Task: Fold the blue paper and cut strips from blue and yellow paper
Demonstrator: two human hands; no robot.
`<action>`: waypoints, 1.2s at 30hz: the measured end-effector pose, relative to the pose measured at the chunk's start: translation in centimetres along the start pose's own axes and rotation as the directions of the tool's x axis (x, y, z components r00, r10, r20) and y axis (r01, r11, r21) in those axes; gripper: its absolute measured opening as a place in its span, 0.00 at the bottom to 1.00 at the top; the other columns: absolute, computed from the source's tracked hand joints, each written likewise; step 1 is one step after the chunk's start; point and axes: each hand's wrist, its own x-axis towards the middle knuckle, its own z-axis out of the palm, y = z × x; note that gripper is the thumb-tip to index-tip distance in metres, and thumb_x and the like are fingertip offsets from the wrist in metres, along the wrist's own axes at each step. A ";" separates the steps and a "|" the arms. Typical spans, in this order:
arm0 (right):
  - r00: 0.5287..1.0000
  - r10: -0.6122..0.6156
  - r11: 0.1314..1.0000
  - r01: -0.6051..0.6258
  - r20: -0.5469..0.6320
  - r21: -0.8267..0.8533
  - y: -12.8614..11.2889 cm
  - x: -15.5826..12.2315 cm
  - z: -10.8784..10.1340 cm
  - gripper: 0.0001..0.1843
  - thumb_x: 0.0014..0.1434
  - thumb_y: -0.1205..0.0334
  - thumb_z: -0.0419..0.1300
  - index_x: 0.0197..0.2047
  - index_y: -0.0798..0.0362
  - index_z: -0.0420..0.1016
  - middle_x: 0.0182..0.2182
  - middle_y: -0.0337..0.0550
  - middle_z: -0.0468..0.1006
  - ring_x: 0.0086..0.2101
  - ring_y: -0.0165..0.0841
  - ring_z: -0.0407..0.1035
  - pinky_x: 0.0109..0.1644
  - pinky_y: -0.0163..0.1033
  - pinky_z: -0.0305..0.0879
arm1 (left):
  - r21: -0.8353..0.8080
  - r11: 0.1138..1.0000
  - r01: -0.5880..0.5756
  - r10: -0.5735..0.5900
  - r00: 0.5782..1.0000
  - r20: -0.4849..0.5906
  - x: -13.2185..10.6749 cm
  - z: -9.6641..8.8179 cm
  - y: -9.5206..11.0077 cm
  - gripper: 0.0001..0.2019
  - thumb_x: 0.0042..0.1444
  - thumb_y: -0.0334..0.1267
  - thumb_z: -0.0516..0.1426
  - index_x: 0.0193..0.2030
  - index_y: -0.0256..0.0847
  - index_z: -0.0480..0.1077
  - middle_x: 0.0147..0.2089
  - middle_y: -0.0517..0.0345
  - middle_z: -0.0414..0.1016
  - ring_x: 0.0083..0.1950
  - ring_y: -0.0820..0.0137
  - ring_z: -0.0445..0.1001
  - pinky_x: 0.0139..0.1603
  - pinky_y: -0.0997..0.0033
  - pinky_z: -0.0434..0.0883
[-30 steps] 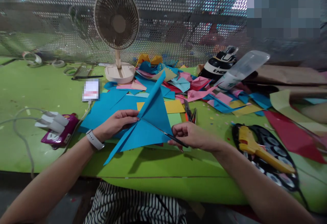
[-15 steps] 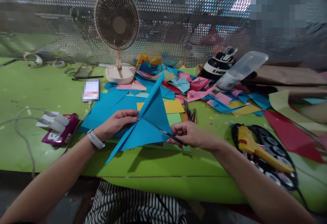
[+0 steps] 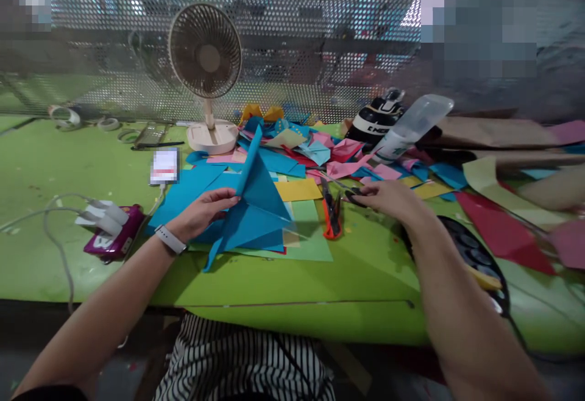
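Scissors (image 3: 353, 193) have left the paper (image 3: 256, 206): right hand (image 3: 388, 198) now grips them beyond the cutter (image 3: 331, 212); left hand (image 3: 201, 212) pinches the paper upright over the green table (image 3: 68, 163), mesh (image 3: 320, 53) behind.

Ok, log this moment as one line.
left hand: holds folded blue paper | right hand: right of orange scissors, grip unclear | surface: green table

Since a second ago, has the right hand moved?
Yes. The right hand left the blue folded paper and went right and away from the person, and is now beyond the orange-handled scissors.
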 end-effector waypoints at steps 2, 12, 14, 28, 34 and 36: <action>0.998 0.064 0.988 -0.060 0.021 -0.141 0.4 0.3 0.2 0.18 0.52 0.44 0.61 0.25 0.51 0.75 0.25 0.48 0.75 0.30 0.42 0.69 0.30 0.41 0.54 | 0.055 0.998 -0.014 0.012 0.999 0.031 0.2 -0.1 0.0 0.14 0.43 0.42 0.69 0.36 0.40 0.75 0.36 0.61 0.77 0.34 0.75 0.70 0.35 0.75 0.64; 0.977 0.114 0.974 -0.074 0.182 -0.213 1.6 0.6 -0.8 0.13 0.51 0.51 0.65 0.30 0.52 0.77 0.31 0.48 0.79 0.34 0.40 0.72 0.34 0.40 0.60 | 0.381 0.916 -0.125 0.020 0.963 0.269 0.9 -1.5 1.0 0.16 0.54 0.41 0.62 0.49 0.41 0.71 0.38 0.60 0.76 0.39 0.73 0.71 0.42 0.71 0.66; 0.997 0.056 0.973 -0.045 0.045 -0.226 0.3 -0.1 -1.1 0.15 0.55 0.51 0.62 0.37 0.54 0.78 0.36 0.53 0.79 0.38 0.43 0.72 0.37 0.43 0.61 | 0.434 0.893 -0.120 -0.023 0.950 0.311 0.8 -1.5 1.5 0.15 0.55 0.41 0.61 0.49 0.41 0.71 0.40 0.59 0.76 0.41 0.72 0.72 0.43 0.70 0.66; 0.158 -0.970 0.218 0.902 -0.185 -0.373 -13.9 -6.2 8.8 0.15 0.64 0.73 0.51 0.46 0.56 0.77 0.46 0.51 0.80 0.42 0.38 0.73 0.46 0.46 0.68 | 0.758 0.474 -0.447 0.084 0.880 0.467 1.3 -1.2 0.5 0.14 0.58 0.39 0.56 0.49 0.38 0.71 0.47 0.51 0.76 0.47 0.65 0.73 0.49 0.64 0.69; 0.427 -0.877 0.444 0.895 -0.221 -0.031 -13.5 -5.9 10.0 0.12 0.65 0.64 0.54 0.44 0.55 0.78 0.43 0.50 0.81 0.41 0.39 0.73 0.44 0.46 0.69 | 0.864 -0.010 -0.503 0.327 0.815 0.478 -1.3 -0.7 -1.2 0.13 0.61 0.36 0.54 0.51 0.38 0.71 0.49 0.47 0.73 0.51 0.61 0.71 0.51 0.60 0.70; 0.564 -0.797 0.537 0.825 -0.216 0.175 -13.9 -6.1 9.9 0.12 0.65 0.61 0.55 0.43 0.53 0.79 0.42 0.46 0.81 0.42 0.38 0.73 0.45 0.44 0.68 | 0.858 -0.016 -0.513 0.334 0.806 0.488 -1.4 -1.0 -1.7 0.12 0.62 0.37 0.54 0.50 0.38 0.72 0.48 0.47 0.73 0.50 0.61 0.72 0.50 0.60 0.71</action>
